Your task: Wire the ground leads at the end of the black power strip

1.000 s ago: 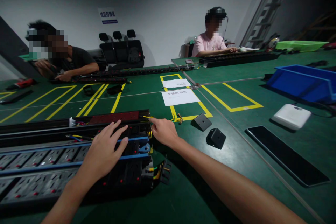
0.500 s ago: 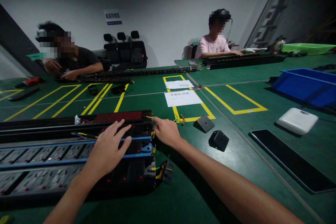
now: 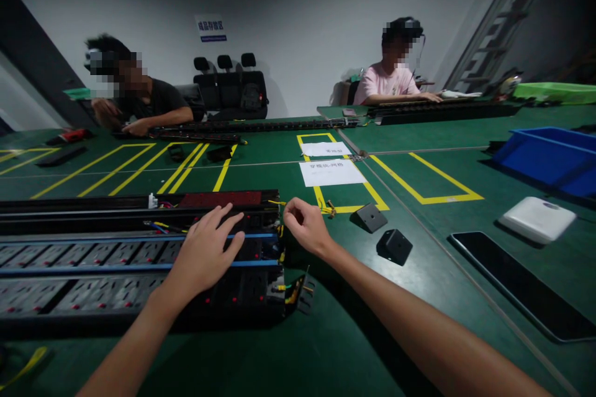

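Long black power strip rails (image 3: 251, 279) with socket modules, red dots and blue edges lie side by side on the left of the table. My left hand (image 3: 209, 251) rests across them, fingers spread, gripping nothing. Just off their right end, my right hand (image 3: 307, 226) is curled with thumb and forefinger together on a yellow wire (image 3: 275, 202) coming from the far rail. Beyond that hand, yellow wire ends (image 3: 326, 208) show. A dark red panel (image 3: 221, 199) sits in the far rail. From the nearest rail's end, a black end piece (image 3: 298, 291) hangs on wires.
To the right lie two black wedge-shaped blocks (image 3: 369, 218), a phone (image 3: 516, 285), a white box (image 3: 537, 219) and a blue bin (image 3: 552, 158). Paper sheets (image 3: 333, 173) lie near yellow tape outlines. Two people (image 3: 158, 105) work across the table.
The view has shifted, moving the scene slightly rightward. My right forefinger, stretched along the yellow wire before, is now curled in toward the thumb. My left hand stays spread on the rails.
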`<act>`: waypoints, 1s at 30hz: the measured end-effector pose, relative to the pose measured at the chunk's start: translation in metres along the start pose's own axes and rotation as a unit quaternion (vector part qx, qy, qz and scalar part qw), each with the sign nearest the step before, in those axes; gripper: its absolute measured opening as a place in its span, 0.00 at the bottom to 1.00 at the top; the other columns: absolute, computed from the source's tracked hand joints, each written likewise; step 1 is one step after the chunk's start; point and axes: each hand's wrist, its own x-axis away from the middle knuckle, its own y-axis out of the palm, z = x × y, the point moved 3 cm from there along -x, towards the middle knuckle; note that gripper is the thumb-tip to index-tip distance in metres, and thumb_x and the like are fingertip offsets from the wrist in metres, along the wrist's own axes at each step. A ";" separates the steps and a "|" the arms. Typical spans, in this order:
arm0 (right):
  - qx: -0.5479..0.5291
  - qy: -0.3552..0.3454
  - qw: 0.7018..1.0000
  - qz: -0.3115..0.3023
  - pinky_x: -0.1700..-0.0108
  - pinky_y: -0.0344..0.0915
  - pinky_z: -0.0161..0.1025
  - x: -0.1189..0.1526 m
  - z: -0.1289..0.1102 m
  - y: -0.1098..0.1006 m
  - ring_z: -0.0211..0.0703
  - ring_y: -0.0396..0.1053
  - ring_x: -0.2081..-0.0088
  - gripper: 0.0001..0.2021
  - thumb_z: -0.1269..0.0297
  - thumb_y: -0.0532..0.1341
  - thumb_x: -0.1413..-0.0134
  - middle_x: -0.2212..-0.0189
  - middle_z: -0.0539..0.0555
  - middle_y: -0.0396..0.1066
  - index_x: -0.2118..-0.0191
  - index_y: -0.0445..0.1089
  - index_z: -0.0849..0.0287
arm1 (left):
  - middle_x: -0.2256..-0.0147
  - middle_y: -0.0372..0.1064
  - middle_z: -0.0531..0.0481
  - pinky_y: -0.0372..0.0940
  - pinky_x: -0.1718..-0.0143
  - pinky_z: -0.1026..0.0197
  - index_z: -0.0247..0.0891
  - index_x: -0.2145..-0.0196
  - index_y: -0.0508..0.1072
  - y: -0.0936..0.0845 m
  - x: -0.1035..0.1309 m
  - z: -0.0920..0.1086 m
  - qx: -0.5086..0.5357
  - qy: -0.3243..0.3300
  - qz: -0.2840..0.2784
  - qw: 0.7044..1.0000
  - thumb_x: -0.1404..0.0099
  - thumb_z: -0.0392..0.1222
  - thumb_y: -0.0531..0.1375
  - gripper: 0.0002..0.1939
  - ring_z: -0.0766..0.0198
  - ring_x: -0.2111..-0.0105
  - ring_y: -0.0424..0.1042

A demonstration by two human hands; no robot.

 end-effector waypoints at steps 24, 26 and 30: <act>-0.024 0.080 0.943 -0.321 0.73 0.50 0.34 0.024 -0.011 -0.016 0.34 0.54 0.76 0.22 0.45 0.62 0.45 0.80 0.45 0.58 0.76 0.65 0.59 | 0.34 0.59 0.43 0.56 0.37 0.39 0.43 0.40 0.70 -0.003 0.010 0.007 0.035 -0.018 0.034 0.999 0.29 0.49 0.51 0.23 0.46 0.34 0.56; -0.031 0.075 0.951 -0.300 0.73 0.49 0.34 0.026 -0.003 -0.016 0.34 0.53 0.76 0.24 0.41 0.62 0.46 0.79 0.45 0.57 0.75 0.64 0.59 | 0.34 0.59 0.43 0.56 0.37 0.40 0.43 0.40 0.70 -0.002 0.009 0.007 0.033 -0.018 0.034 0.999 0.29 0.49 0.51 0.23 0.46 0.34 0.56; 0.006 0.045 0.957 -0.287 0.73 0.49 0.34 0.028 0.009 -0.011 0.35 0.55 0.76 0.27 0.38 0.60 0.43 0.79 0.47 0.60 0.74 0.67 0.61 | 0.34 0.58 0.42 0.54 0.35 0.41 0.43 0.39 0.70 0.000 0.009 0.008 0.036 -0.015 0.032 0.999 0.28 0.49 0.51 0.23 0.46 0.33 0.55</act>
